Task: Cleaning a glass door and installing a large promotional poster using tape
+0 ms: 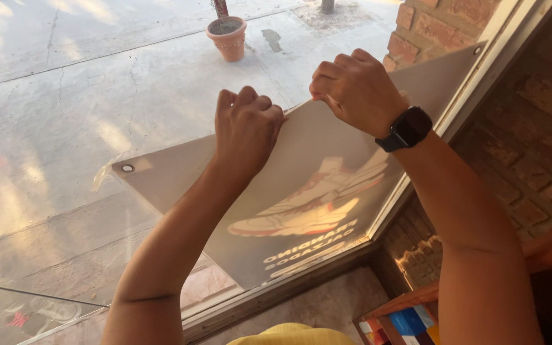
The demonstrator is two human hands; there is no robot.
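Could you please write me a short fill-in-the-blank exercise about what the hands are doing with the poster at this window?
1. Both hands, left hand and right hand, grip the top edge of the ____.
2. The poster shows a picture of a ____.
3. The watch sits on the ____ wrist.
4. Outside on the pavement stands a clay ____.

Missing words: poster; shoe; right; pot

Warm low sunlight through the window glass (65, 128), soft reflections and glare patches, sharp focus, dim brick wall (531, 128) at right.
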